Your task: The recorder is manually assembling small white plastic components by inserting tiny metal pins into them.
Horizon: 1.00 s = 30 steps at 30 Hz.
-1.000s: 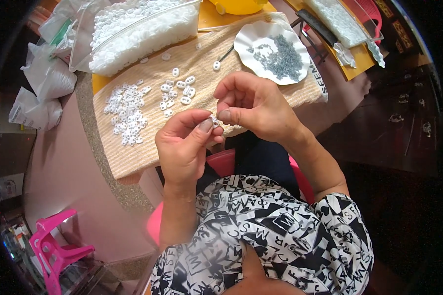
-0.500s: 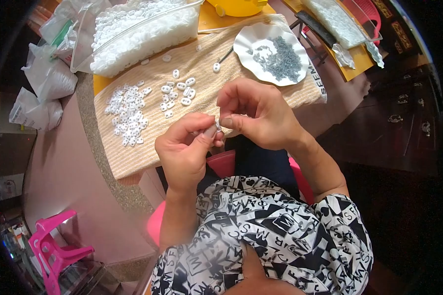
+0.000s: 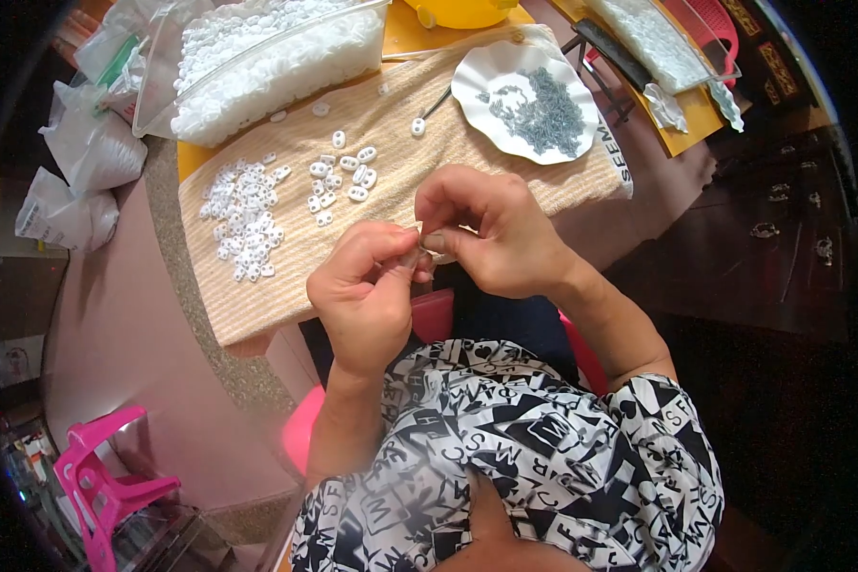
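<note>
My left hand [image 3: 364, 296] is closed in a pinch over the near edge of the towel. A bit of white shows at its fingertips, apparently a small white plastic piece, mostly hidden by the fingers. Thumb and forefinger of my right hand [image 3: 500, 234] are pinched together against the same spot; whatever they grip is too small to see. To the left lies a heap of small white two-holed plastic pieces [image 3: 243, 214], with a smaller group of white oval pieces [image 3: 357, 194] ahead of my hands. A white fluted plate [image 3: 469, 88] bears many slender grey bits [image 3: 555, 114].
A striped beige towel [image 3: 257, 315] covers the table. At the far left stands a clear tub [image 3: 281, 95] of white pieces, beside a yellow container [image 3: 462, 11]. One white piece [image 3: 418, 126] lies by a thin black rod [image 3: 438, 103]. A pink stool [image 3: 110, 477] is on the floor.
My left hand has shifted slightly right, and my right fingertips have drawn in against it. The white piece at the fingertips is now more covered.
</note>
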Each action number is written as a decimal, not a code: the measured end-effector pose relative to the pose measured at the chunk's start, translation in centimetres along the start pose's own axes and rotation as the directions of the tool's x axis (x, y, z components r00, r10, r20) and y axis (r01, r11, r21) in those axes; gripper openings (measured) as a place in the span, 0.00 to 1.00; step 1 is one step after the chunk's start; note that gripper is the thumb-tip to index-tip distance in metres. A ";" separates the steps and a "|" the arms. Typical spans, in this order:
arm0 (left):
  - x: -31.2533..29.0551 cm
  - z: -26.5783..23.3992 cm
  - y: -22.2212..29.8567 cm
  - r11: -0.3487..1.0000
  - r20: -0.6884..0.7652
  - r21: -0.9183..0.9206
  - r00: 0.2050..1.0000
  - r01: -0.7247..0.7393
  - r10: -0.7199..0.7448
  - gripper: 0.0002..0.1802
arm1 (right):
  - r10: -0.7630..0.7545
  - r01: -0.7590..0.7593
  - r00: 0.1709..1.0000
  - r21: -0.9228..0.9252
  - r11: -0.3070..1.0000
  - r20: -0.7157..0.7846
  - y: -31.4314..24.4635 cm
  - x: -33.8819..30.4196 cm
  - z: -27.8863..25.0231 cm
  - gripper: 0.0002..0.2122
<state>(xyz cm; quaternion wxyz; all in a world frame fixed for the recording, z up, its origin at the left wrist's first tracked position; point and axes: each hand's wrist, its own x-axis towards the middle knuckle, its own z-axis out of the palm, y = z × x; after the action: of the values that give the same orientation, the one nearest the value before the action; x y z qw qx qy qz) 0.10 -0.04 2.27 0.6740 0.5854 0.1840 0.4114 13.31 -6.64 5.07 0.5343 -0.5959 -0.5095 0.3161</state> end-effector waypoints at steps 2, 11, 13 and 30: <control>0.1 -0.2 -0.5 1.000 -0.005 0.014 1.000 0.005 -0.005 0.06 | -0.015 0.017 0.999 -0.051 0.999 0.045 0.3 -0.1 0.1 0.09; 1.0 -0.7 -0.4 0.935 -0.064 -0.300 0.973 0.191 -0.220 0.06 | 0.212 -0.250 0.968 0.417 0.874 0.135 0.6 1.0 -1.2 0.12; 1.0 -0.7 -0.4 0.913 -0.043 -0.337 0.965 0.228 -0.257 0.08 | 0.206 -0.245 0.969 0.411 0.878 0.137 0.5 0.9 -1.3 0.12; -0.7 1.9 -1.2 0.833 0.218 -0.357 0.905 0.423 -0.366 0.08 | 0.124 -0.140 0.976 -0.077 0.987 -0.176 3.4 1.9 -4.0 0.06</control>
<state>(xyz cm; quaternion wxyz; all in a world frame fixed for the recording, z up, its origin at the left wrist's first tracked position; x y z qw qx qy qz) 1.44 -1.77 1.39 0.8598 0.4134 0.1662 0.2496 18.39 -5.81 3.07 0.5267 -0.6765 -0.4346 0.2757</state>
